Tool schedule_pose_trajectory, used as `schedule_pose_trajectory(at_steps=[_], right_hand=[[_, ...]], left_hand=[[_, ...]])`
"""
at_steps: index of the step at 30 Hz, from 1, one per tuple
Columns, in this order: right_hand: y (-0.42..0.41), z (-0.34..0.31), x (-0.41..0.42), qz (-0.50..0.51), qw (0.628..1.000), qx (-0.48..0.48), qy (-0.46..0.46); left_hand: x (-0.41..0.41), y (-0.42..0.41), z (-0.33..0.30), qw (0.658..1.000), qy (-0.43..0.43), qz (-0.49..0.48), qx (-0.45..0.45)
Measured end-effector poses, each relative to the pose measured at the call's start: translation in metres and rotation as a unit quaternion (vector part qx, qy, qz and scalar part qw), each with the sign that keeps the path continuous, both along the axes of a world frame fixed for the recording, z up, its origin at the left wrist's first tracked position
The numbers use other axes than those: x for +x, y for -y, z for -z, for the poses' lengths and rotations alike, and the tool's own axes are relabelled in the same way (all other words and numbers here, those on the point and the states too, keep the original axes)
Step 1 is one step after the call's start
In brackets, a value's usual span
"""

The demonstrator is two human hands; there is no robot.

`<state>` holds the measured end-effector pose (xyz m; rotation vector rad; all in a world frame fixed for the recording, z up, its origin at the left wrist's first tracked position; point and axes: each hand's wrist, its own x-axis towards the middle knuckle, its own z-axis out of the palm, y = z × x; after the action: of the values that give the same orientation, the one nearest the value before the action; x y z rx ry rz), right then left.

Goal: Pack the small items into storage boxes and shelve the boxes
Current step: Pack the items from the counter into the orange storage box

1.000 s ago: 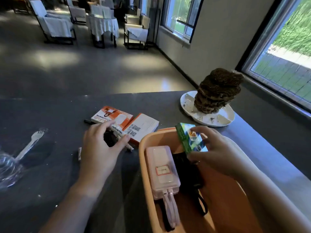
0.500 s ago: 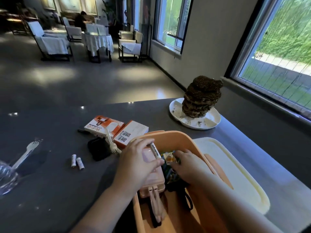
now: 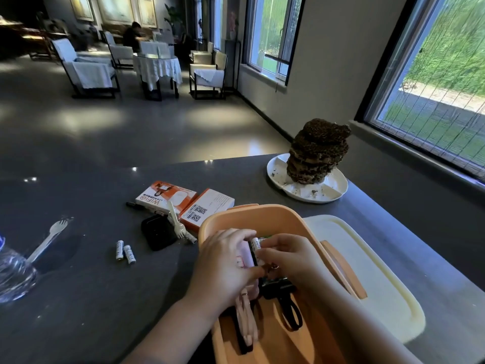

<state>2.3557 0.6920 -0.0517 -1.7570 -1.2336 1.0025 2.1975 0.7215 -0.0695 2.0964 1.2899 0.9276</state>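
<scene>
An orange storage box (image 3: 265, 215) stands at the table's near edge, and both my hands are inside it. My left hand (image 3: 223, 266) pinches a white marker (image 3: 254, 243) above a pink power bank (image 3: 248, 260). My right hand (image 3: 291, 256) curls over a green carton (image 3: 266, 235), of which only a sliver shows. A black strapped item (image 3: 287, 306) lies on the box floor. On the table to the left lie two orange-white boxes (image 3: 165, 195) (image 3: 208, 207), a black case (image 3: 157, 232), two batteries (image 3: 125, 252), a white fork (image 3: 176, 223) and a black pen (image 3: 136, 205).
The box's cream lid (image 3: 372, 274) lies right of the box. A white plate (image 3: 333, 189) bearing a brown honeycomb-like stack (image 3: 317, 151) stands behind it. At the far left are a second fork (image 3: 49, 237) and a water bottle (image 3: 13, 271). Beyond the table's far edge is open floor.
My left hand left the loose items, picked up the white marker and carried it into the box. My right hand lowered the green carton into the box. The view tilted up.
</scene>
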Motion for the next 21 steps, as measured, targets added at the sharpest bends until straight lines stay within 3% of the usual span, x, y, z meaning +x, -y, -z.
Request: schedule_pose_trajectory(at_steps=[4,9,21], right_hand=[[-0.017,0.006,0.014,0.036,0.994,-0.045,0.097],[-0.042,0.017,0.009,-0.024,0.965,-0.093,0.245],[-0.047,0.03,-0.003,-0.033,0.97,-0.045,0.235]], left_hand=[[-0.018,-0.004,0.011,0.996,-0.087,-0.003,0.003],[-0.019,-0.008,0.016,0.985,-0.171,-0.006,0.015],[-0.017,-0.005,0.016,0.988,-0.154,-0.021,0.02]])
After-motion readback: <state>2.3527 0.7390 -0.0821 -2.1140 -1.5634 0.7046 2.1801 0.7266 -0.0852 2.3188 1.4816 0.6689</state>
